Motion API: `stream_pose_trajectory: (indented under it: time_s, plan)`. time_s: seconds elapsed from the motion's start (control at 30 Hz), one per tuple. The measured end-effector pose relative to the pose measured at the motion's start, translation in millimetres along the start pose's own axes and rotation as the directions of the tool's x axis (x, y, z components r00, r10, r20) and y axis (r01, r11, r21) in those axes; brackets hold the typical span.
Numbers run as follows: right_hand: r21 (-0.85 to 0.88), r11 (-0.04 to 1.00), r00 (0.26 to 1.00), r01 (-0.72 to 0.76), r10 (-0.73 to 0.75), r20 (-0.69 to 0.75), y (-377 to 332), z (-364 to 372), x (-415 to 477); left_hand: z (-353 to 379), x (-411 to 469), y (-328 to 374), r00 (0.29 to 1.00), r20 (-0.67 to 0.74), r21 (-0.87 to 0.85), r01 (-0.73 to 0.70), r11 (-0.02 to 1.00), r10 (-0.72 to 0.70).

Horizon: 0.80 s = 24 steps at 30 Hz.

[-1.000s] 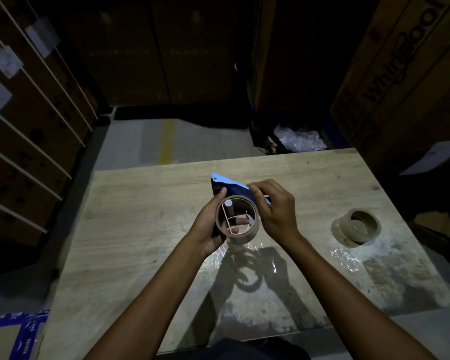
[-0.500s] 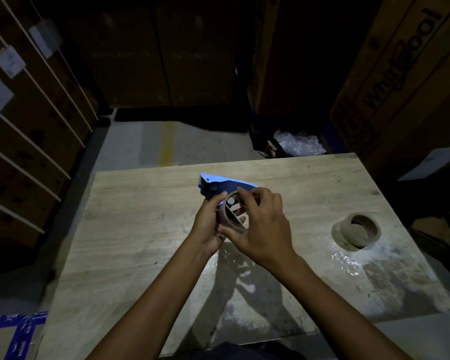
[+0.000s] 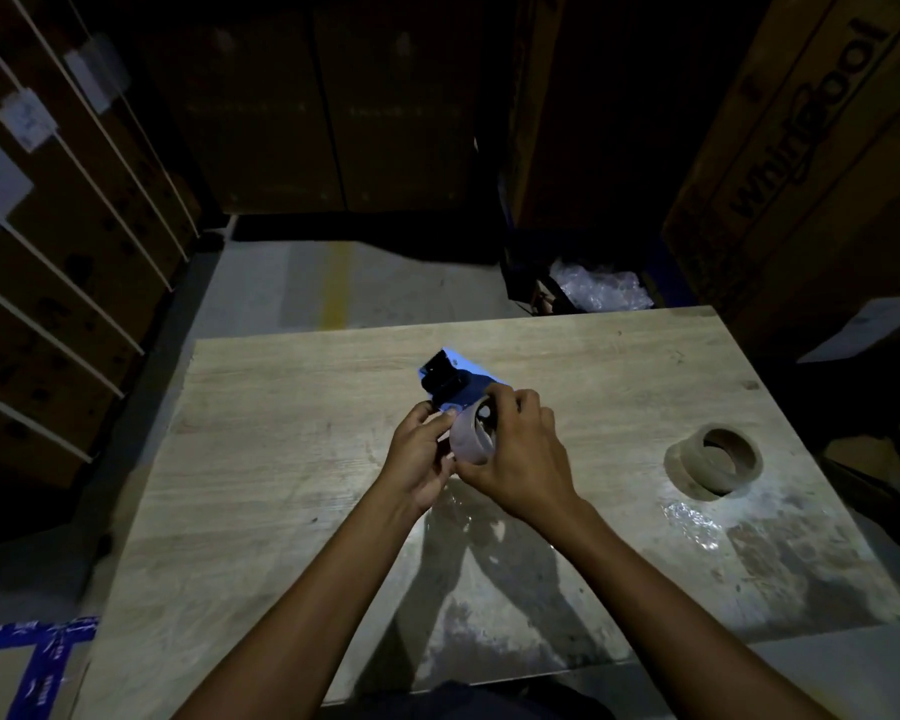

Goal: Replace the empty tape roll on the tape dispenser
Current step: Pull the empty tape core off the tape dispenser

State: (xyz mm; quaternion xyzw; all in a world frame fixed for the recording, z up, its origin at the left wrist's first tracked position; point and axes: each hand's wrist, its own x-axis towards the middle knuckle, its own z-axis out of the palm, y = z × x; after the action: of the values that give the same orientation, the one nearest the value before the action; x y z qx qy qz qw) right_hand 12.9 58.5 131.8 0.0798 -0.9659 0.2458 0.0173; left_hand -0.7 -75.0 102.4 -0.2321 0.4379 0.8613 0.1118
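Dispenser [image 3: 450, 379] sits at frame centre above the surface [image 3: 292, 459], gripped by our left hand [image 3: 422, 454] to steady it while our right hand [image 3: 515, 449] clasps a roll [image 3: 468, 436] at its hub. Another roll [image 3: 718, 459] lies right of centre.
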Motion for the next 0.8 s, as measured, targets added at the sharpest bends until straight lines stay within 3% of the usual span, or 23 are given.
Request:
stream_pose_trajectory:
  time_s: [0.17, 0.3, 0.47, 0.67, 0.8]
  plan:
    - [-0.046, 0.998, 0.998, -0.038, 0.041, 0.045, 17, 32, -6, -9, 19, -29, 0.982, -0.132, 0.024, 0.136, 0.99, -0.132]
    - [-0.094, 0.991, 0.98, -0.095, 0.11, 0.168, 40, 65, -13, -16, 34, -62, 0.942, -0.272, 0.012, 0.206, 0.979, -0.195]
    - [-0.025, 0.978, 0.949, -0.208, 0.208, 0.238, 63, 89, -28, -22, 38, -90, 0.899, -0.367, 0.078, 0.284, 0.956, -0.237]
    - [0.112, 0.943, 0.94, -0.314, 0.292, 0.178, 66, 101, -38, -28, 46, -113, 0.863, -0.436, 0.092, 0.327, 0.941, -0.257]
    - [0.149, 0.94, 0.948, -0.308, 0.29, 0.134, 66, 99, -41, -34, 51, -114, 0.873, -0.436, 0.214, 0.338, 0.916, -0.22]
